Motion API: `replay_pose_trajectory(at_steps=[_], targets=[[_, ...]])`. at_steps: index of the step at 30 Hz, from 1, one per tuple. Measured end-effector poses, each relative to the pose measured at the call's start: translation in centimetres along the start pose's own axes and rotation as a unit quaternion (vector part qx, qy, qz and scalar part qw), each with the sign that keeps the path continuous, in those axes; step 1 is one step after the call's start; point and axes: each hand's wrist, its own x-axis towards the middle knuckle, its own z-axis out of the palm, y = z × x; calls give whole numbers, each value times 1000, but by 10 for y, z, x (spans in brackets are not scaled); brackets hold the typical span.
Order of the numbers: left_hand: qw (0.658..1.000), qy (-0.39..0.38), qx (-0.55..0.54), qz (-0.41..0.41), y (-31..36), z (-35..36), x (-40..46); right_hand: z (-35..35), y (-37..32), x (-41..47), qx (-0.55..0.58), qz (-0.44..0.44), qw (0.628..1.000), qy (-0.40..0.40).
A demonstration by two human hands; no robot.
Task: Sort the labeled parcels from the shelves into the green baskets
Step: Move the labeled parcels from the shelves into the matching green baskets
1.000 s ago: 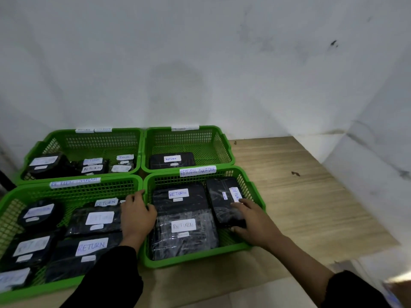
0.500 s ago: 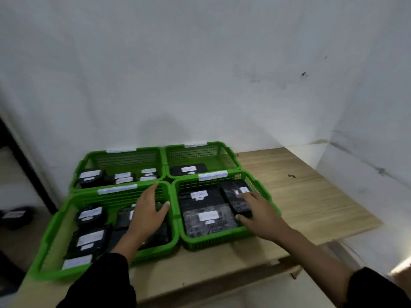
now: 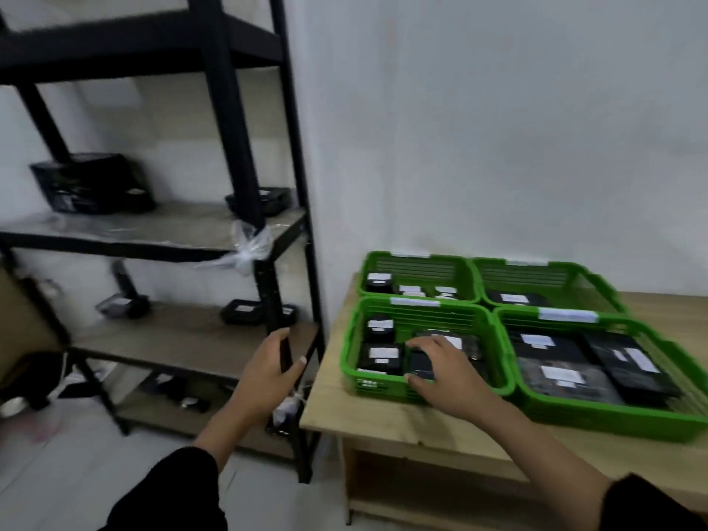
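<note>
Four green baskets stand on a wooden table (image 3: 367, 417): near-left (image 3: 349, 362), far-left (image 3: 415, 258), far-right (image 3: 597, 285) and near-right (image 3: 613, 417). All hold black parcels with white labels. My right hand (image 3: 446, 373) hovers over the near-left basket with fingers spread and holds nothing. My left hand (image 3: 268, 371) is out in front of the black shelf unit (image 3: 230, 120), thumb and fingers apart on either side of a post, empty. More black parcels lie on the shelves: a large one (image 3: 92, 185), one behind the post (image 3: 274, 199) and one lower (image 3: 241, 312).
The shelf unit stands left of the table against the white wall, with clear plastic wrap (image 3: 247, 247) tied round its post. A brown box (image 3: 23, 320) sits at the far left. Pale floor (image 3: 76, 473) lies below the shelves.
The view has swung left, bringing the shelves into sight. My left hand left the baskets and moved to the shelf post. My right hand moved from the near-right basket to the near-left one.
</note>
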Motion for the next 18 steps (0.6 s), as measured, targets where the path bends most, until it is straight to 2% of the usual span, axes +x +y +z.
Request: replay_pose_trajectory(at_steps=[11,18], targets=[[994,-4,21,-106,-120,-70,46,77,-90,141,-4,-91,993,-70],[991,-17,66,-116,-186,-137,128,149,-160,254,23,-113,985,-128]])
